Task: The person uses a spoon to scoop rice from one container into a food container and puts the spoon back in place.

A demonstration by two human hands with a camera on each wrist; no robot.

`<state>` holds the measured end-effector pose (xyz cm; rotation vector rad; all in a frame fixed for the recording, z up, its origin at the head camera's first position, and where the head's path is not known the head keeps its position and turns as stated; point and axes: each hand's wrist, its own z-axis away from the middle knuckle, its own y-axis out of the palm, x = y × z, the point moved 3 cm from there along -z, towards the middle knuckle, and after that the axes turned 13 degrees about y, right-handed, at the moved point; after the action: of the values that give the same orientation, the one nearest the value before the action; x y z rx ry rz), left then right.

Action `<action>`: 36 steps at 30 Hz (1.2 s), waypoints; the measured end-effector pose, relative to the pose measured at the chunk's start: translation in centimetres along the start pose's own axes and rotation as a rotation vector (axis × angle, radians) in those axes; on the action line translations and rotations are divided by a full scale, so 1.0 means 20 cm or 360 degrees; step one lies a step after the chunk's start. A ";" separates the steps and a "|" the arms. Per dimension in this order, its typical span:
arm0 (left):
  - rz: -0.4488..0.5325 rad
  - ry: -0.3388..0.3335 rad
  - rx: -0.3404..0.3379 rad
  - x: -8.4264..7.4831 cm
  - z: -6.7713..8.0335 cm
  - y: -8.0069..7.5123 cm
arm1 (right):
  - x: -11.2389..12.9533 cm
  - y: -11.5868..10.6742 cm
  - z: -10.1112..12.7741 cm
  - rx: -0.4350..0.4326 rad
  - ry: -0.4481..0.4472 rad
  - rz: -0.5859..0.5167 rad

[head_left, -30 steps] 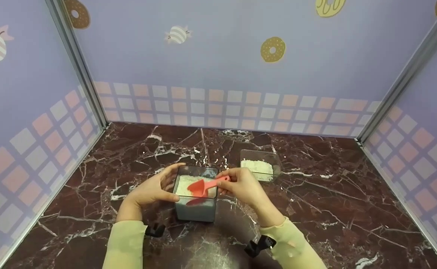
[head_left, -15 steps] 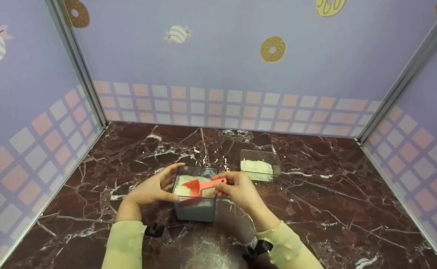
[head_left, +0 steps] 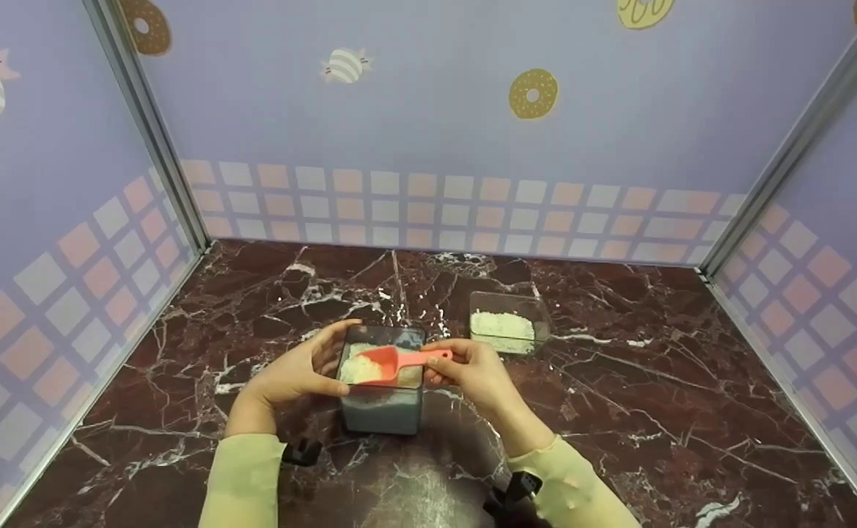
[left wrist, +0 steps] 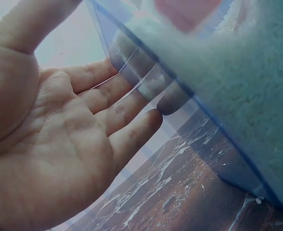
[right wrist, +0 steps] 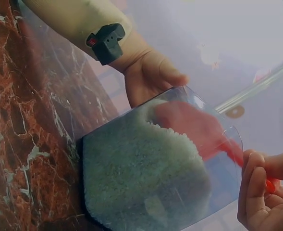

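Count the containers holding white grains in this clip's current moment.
2: the near container, between the left hand and right hand, and the far container, on the table beyond the right hand. No others show.

The person I'm watching wears pale yellow-green sleeves, the left sleeve (head_left: 241,480) plain, the right sleeve (head_left: 575,480) slightly puckered near its cuff. Chunky black devices sit at both wrists; the left device (right wrist: 106,44) is blocky, with tiny holes and a fleck of red.

Glare whitens the near tabletop (head_left: 422,485); wrist views look hazy.
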<state>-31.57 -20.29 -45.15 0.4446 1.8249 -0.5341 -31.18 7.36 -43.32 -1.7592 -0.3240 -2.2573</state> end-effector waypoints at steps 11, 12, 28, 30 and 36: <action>-0.0058 0.0027 0.0005 -0.01 0.02 -0.01 | -0.02 -0.02 -0.01 0.0057 0.0114 -0.0151; -0.0062 0.0029 0.0004 -0.01 0.02 -0.01 | -0.02 -0.02 -0.01 0.0063 0.0123 -0.0158; -0.0044 0.0044 0.0012 0.00 0.01 0.00 | -0.03 -0.07 -0.01 0.0171 0.0110 -0.0312; -0.0049 0.0040 0.0021 0.00 0.00 0.00 | -0.04 -0.07 -0.01 0.0186 0.0111 -0.0333; -0.0046 0.0049 0.0060 -0.01 -0.01 0.00 | -0.05 -0.09 -0.01 0.0186 0.0160 -0.0433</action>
<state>-31.65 -20.22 -45.01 0.4550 1.8558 -0.5854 -31.75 9.07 -44.30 -1.6203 -0.6968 -2.4427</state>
